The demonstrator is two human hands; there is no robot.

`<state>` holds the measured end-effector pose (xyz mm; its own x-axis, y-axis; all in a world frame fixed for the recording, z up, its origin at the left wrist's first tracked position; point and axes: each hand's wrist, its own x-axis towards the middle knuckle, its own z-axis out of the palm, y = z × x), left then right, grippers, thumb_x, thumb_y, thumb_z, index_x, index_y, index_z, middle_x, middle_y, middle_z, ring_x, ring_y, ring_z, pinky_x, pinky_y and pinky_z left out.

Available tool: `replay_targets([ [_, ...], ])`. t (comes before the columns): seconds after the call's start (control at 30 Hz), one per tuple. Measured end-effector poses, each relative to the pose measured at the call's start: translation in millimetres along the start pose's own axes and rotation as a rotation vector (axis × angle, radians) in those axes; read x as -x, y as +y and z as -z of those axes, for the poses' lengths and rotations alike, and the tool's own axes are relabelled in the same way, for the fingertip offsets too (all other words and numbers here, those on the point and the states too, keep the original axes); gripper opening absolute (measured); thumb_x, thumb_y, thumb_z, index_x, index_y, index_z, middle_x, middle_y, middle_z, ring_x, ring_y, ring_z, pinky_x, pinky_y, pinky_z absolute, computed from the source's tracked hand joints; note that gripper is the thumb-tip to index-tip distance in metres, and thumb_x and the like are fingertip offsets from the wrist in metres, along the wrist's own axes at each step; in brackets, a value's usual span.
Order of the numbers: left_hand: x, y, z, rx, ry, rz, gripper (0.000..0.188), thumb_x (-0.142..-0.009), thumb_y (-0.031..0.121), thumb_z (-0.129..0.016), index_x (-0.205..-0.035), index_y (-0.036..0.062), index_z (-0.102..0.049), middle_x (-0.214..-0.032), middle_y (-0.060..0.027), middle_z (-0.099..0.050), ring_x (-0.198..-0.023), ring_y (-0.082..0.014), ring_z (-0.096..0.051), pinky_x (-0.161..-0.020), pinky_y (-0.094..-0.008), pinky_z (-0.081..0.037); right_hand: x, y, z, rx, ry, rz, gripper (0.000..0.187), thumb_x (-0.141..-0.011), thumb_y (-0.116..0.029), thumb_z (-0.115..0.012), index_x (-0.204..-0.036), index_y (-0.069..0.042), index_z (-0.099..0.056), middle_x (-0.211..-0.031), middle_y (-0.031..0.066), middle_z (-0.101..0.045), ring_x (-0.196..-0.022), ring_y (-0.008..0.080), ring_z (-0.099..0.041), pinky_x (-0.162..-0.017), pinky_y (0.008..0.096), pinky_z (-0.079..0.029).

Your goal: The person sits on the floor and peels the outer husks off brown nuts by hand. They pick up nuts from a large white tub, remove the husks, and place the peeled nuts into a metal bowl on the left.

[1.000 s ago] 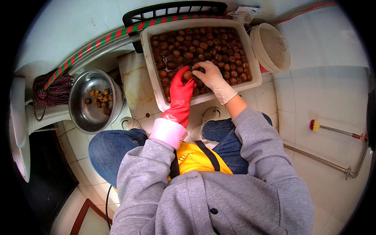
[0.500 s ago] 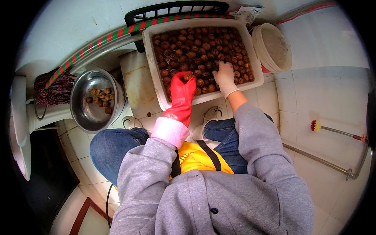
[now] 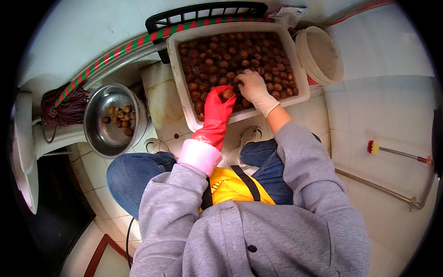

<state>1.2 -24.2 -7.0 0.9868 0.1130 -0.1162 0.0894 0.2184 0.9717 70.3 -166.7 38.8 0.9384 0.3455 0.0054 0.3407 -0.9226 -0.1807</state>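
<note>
A white rectangular tub (image 3: 302,83) holds many brown walnuts (image 3: 217,55) lying in dark water. Over its near edge, my left hand (image 3: 218,108), in a red rubber glove with a pink cuff, is closed around a single walnut (image 3: 227,94). Beside it on the right is my right hand (image 3: 254,88), wearing a thin whitish glove. Its fingers are curled down among the walnuts close to the left hand, and whatever is under the fingertips is hidden.
On the left stands a round metal basin (image 3: 94,124) with several lighter walnuts in it. Behind it are a dark red mop head (image 3: 62,107) and its striped handle (image 3: 124,47). White buckets (image 3: 323,55) adjoin the tub's right end; a black plastic rack (image 3: 207,10) leans behind it.
My right hand has moved left across the tub, toward the left hand. The left hand stays nearly in place, with its walnut now showing more fully.
</note>
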Motion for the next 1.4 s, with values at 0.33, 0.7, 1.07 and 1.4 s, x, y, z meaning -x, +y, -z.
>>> replay_targets([
  [0.33,-3,7,2,-0.135,0.207,0.086,0.034,-0.081,0.011,-0.074,-0.111,0.0016,-0.06,-0.104,-0.0088,-0.066,-0.095,-0.0179,-0.062,-0.085,-0.031,-0.05,6,-4,4,-0.308,-0.04,-0.199,0.024,-0.079,-0.016,-0.065,-0.102,-0.013,-0.07,-0.107,0.0142,-0.061,-0.105,0.0351,-0.058,-0.091,0.042,-0.048],
  [0.7,-5,-14,1,-0.119,0.219,0.003,0.045,-0.075,0.003,-0.068,-0.118,0.0,-0.059,-0.103,-0.0148,-0.067,-0.096,-0.024,-0.064,-0.087,-0.0337,-0.05,10,-56,29,-0.247,-0.003,0.009,0.041,-0.075,-0.033,-0.077,-0.108,-0.011,-0.067,-0.107,0.0161,-0.059,-0.103,0.0369,-0.056,-0.089,0.0437,-0.047],
  [1.07,-1,3,5,0.165,0.007,0.005,0.05,-0.081,-0.004,-0.063,-0.13,0.0033,-0.055,-0.117,-0.0074,-0.062,-0.105,-0.0172,-0.06,-0.092,-0.0296,-0.048,-7,-24,30,-0.994,-0.349,-0.334,0.03,-0.084,-0.018,-0.073,-0.109,-0.001,-0.067,-0.101,0.0074,-0.069,-0.094,0.0132,-0.061,-0.087,0.0269,-0.047],
  [1.4,-6,-12,5,0.199,0.076,-0.005,0.046,-0.084,-0.001,-0.063,-0.129,0.0056,-0.056,-0.114,-0.0074,-0.065,-0.104,-0.0157,-0.062,-0.088,-0.0261,-0.049,-6,-3,-1,-0.739,-0.108,-0.405,0.035,-0.083,-0.023,-0.071,-0.113,-0.005,-0.067,-0.11,0.0149,-0.067,-0.102,0.0246,-0.063,-0.09,0.0343,-0.048],
])
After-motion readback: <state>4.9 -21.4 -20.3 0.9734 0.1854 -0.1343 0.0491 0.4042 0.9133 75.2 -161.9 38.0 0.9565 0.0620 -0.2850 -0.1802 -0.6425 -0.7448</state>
